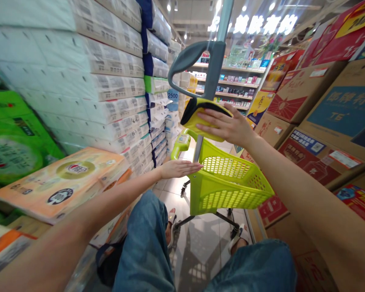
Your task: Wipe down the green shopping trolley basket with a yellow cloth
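My right hand (214,121) is curled over a folded yellow cloth with black edging (187,113), its fingers laid across the front. The cloth lies against a grey pole (218,67), just below a looped grey handle (182,61). Lower down, my left hand (181,168) is stretched out flat, palm down, with fingers together and nothing held. Its fingertips are at the pole's lower part and the rim of a lime-green shopping trolley basket (234,194); whether they touch is unclear. The trolley has a green handle (181,142) and stands on dark wheeled legs between my feet.
Stacked white tissue packs (109,61) rise on the left, with an orange tissue pack (67,178) and a green pack (18,142) nearer. Cardboard boxes (331,109) are piled on the right. Shelves of goods (240,85) stand ahead. A dark bag (109,261) is beside my left leg.
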A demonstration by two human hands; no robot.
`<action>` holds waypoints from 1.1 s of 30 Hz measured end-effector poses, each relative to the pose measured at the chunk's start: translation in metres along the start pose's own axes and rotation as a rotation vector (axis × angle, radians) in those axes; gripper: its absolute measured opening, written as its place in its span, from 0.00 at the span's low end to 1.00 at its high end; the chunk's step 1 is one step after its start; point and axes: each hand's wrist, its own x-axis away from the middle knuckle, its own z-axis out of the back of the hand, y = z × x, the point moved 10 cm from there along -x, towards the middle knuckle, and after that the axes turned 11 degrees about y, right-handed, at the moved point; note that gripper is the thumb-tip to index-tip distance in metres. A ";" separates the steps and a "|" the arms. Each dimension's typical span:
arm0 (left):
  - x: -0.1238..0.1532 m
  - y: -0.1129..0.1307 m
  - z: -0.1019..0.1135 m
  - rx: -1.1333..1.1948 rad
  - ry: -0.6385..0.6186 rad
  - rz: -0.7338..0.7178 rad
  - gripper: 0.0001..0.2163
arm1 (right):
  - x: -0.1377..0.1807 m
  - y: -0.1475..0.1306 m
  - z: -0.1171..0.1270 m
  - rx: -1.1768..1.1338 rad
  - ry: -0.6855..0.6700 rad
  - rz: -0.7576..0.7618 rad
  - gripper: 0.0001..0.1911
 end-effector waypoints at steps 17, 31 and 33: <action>-0.001 -0.002 0.003 0.057 0.069 0.052 0.26 | 0.019 -0.010 -0.014 -0.016 0.037 0.019 0.31; 0.001 -0.003 -0.003 0.168 0.030 0.079 0.27 | 0.051 -0.049 -0.043 -0.017 -0.090 0.211 0.31; 0.000 -0.004 -0.002 0.222 -0.007 0.088 0.27 | 0.031 -0.023 -0.027 -0.102 -0.078 0.128 0.33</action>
